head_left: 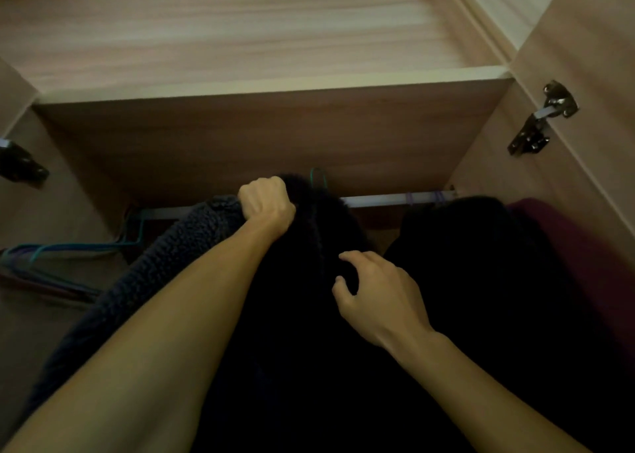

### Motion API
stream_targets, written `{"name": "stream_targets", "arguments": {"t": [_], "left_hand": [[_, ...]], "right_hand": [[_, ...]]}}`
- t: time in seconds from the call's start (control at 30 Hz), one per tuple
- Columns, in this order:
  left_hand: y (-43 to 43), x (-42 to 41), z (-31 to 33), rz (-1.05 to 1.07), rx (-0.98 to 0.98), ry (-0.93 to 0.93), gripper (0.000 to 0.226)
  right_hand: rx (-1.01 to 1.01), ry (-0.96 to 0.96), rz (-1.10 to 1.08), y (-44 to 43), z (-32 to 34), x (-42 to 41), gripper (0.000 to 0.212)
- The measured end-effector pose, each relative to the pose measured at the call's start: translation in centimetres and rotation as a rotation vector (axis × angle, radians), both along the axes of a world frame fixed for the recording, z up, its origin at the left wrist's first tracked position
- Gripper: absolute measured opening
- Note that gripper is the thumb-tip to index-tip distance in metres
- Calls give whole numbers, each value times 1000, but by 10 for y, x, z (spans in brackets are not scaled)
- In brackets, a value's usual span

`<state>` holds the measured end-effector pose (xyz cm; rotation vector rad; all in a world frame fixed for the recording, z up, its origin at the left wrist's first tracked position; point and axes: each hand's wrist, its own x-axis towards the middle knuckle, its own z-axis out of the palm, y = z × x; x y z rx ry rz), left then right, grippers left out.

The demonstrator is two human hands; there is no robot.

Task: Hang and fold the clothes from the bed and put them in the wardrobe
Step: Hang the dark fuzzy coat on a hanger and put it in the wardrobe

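Note:
I look into a dim wooden wardrobe [268, 133] with a metal rail [381, 200] under its shelf. A black fuzzy garment [309, 315] hangs at the middle on a green hanger [318, 177] whose hook is at the rail. My left hand [266, 203] is closed in a fist on the top shoulder of this garment, level with the rail. My right hand [374, 298] hovers lower on the garment's front, fingers curled and apart, fingertips touching the fabric. A dark blue knitted piece [165, 260] lies against my left forearm.
Several empty coloured hangers [58, 263] hang at the left end of the rail. Another black garment [481, 263] and a maroon one [584, 263] hang to the right. Door hinges [543, 122] sit on both side walls. A light wooden shelf [240, 40] lies above.

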<state>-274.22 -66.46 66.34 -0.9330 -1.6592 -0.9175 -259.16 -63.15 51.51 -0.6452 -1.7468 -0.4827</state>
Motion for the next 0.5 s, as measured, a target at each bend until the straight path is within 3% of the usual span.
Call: {"name": "stream_targets", "arguments": {"t": [0.5], "left_hand": [[88,10,13,23,20,-25,39]], "right_hand": [[18,16,-43,58,10,0,43]]}}
